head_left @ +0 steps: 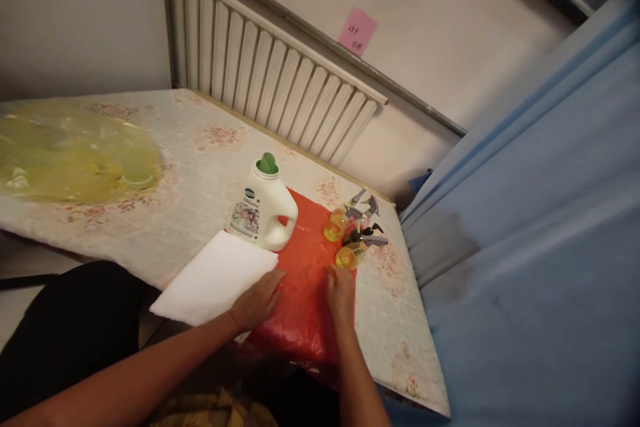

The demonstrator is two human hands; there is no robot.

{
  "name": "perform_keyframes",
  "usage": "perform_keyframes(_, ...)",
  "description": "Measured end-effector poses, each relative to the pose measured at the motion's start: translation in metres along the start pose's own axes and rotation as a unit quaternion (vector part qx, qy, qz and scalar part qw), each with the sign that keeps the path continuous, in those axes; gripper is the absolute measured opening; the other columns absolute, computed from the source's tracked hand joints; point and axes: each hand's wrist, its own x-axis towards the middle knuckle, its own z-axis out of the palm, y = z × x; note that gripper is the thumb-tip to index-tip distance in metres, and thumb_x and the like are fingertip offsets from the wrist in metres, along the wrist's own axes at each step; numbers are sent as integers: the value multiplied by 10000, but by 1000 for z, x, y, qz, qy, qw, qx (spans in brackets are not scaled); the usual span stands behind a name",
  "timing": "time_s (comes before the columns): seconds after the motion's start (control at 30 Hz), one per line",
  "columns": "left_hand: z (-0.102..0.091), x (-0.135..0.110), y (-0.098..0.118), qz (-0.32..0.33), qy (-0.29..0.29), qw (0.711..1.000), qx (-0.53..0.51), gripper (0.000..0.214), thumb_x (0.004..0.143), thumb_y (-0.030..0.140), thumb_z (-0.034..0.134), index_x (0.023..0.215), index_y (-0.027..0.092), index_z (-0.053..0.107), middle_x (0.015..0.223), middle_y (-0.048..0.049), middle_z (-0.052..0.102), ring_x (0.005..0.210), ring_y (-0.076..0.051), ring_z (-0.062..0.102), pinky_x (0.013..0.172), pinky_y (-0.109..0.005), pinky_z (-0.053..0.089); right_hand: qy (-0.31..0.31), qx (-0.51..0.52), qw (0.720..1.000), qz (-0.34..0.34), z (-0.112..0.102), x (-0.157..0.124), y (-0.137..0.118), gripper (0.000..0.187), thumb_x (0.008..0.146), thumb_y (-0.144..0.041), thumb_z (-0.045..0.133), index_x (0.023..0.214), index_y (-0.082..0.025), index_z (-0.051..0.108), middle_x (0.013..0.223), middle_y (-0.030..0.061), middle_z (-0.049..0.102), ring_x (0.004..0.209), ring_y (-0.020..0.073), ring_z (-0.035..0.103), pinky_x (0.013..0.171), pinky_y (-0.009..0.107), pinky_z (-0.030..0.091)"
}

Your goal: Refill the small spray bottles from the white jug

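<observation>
My left hand [257, 301] lies flat with fingers stretched out on the edge of a white folded cloth [213, 277] and the red plastic sheet [305, 280]. My right hand [341, 292] rests palm down on the red sheet, fingers extended toward small yellow spray bottles [350, 255], just short of the nearest one. A white detergent jug with a green cap [263, 207] stands upright at the sheet's far left edge, behind the cloth.
The table [200, 160] has a pale floral cover. A yellowish transparent plastic bag [70, 153] lies at its left. A white radiator [270, 73] runs along the wall, with a pink note [357, 31] above. Blue fabric [540, 227] hangs on the right.
</observation>
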Motion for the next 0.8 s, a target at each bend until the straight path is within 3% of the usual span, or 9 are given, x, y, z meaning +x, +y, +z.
perform_keyframes(0.13,7,3,-6,3,12,1000,-7,494,866,191,434,1356,148,466,1356,-143,567,1284,-258,509,1140,-475,385,-151,-34,983,-96,10,-52,-30,297,809,-106,544,937,-272,754,982,67,724,909,219,592,828,325,419)
perform_keyframes(0.27,10,6,-11,-1,17,1000,-24,502,826,176,465,1326,174,496,1324,-116,592,1253,-249,526,1125,-477,395,-224,-140,954,-141,3,-72,-39,328,865,-89,514,1001,-288,736,1100,96,688,1023,263,548,859,371,388)
perform_keyframes(0.4,5,9,-9,-4,16,999,-38,458,814,175,467,1266,169,536,1273,-114,617,1206,-245,556,1104,-462,415,-229,-140,953,-142,-14,-77,-40,349,859,-63,503,1016,-270,736,1088,89,699,1015,251,567,885,367,406)
perform_keyframes(0.57,-8,3,3,-15,18,999,-44,393,836,191,447,1211,154,558,1198,-124,645,1133,-247,600,1047,-440,460,-186,-41,977,-99,-30,-92,-44,362,842,-81,474,1056,-223,730,1008,83,725,931,222,649,857,344,488)
perform_keyframes(0.7,-21,-5,16,-41,9,997,-62,303,851,212,452,1117,177,593,1078,-90,682,1013,-229,641,953,-389,506,-142,33,988,-48,-29,-109,-43,257,818,-134,518,932,-214,735,898,58,740,830,209,685,764,317,519)
perform_keyframes(0.8,-29,-8,23,-51,5,996,-70,247,861,227,448,1046,190,608,998,-70,694,930,-216,648,882,-361,513,-129,59,990,-26,-27,-118,-45,156,824,-184,553,771,-220,696,738,11,702,675,184,651,639,277,478)
